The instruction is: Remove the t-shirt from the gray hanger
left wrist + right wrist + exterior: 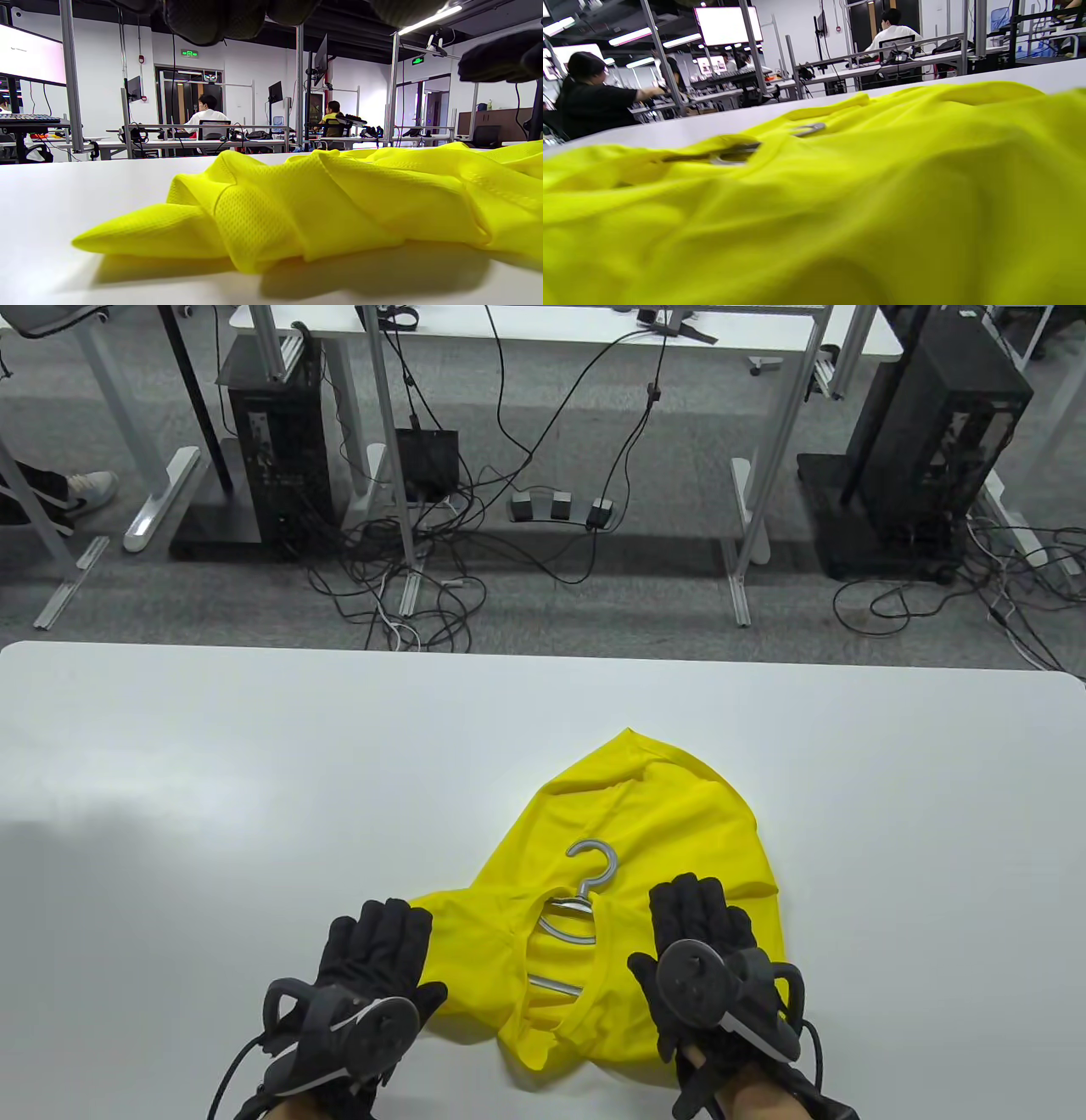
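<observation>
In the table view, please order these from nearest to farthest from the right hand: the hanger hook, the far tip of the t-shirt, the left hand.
From the right hand:
1. hanger hook, just up-left of it, on the t-shirt.
2. far tip of the t-shirt, straight beyond.
3. left hand, across the shirt on the left.

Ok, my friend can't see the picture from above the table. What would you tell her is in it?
A yellow t-shirt lies crumpled on a white table, with a gray hanger still inside it and its hook poking out of the neck hole. Two black-gloved hands reach in from the bottom: the left hand at the shirt's left edge, the right hand resting on the shirt.
</observation>
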`<state>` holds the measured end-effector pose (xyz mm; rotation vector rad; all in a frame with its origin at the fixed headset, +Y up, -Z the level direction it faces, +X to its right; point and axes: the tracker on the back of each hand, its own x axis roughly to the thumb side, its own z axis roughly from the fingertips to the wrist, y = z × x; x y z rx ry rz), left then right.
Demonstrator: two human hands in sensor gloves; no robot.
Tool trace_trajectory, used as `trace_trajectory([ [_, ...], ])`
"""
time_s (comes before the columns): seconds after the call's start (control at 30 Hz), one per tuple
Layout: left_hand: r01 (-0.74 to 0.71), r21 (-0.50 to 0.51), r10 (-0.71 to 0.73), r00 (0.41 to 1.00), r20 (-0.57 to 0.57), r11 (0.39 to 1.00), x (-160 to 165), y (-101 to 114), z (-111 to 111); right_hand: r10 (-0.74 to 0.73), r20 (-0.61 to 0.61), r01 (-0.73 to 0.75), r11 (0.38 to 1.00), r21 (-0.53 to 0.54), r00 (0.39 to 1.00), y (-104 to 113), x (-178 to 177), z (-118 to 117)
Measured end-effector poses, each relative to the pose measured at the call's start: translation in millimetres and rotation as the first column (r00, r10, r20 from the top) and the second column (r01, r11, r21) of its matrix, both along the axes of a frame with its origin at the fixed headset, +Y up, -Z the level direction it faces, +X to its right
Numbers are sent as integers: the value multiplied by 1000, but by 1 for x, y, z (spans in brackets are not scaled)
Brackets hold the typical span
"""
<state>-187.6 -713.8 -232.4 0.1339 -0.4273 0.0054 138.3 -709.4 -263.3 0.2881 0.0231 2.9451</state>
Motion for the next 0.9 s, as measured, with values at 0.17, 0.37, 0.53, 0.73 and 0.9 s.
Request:
trace_trajectory([
  [0.17,0,1,0,1000,2,1000,1,0,0,99,64,-92,991,-100,993,-27,11,-18],
  [0.37,-1,-4,1,1000,2,1000,0,0,0,193,90,-167,957,-238,977,-50,16,-30],
  [0.53,-4,-6,4,1000,3,1000,0,0,0,268,46,-247,933,-262,962,-59,6,-30],
  [0.73,-6,-8,6,1000,5,1000,0,0,0,346,31,-331,917,-222,938,-63,-2,-31],
  [0.9,-6,-12,6,1000,6,1000,0,0,0,394,18,-386,906,-172,919,-59,-10,-30],
])
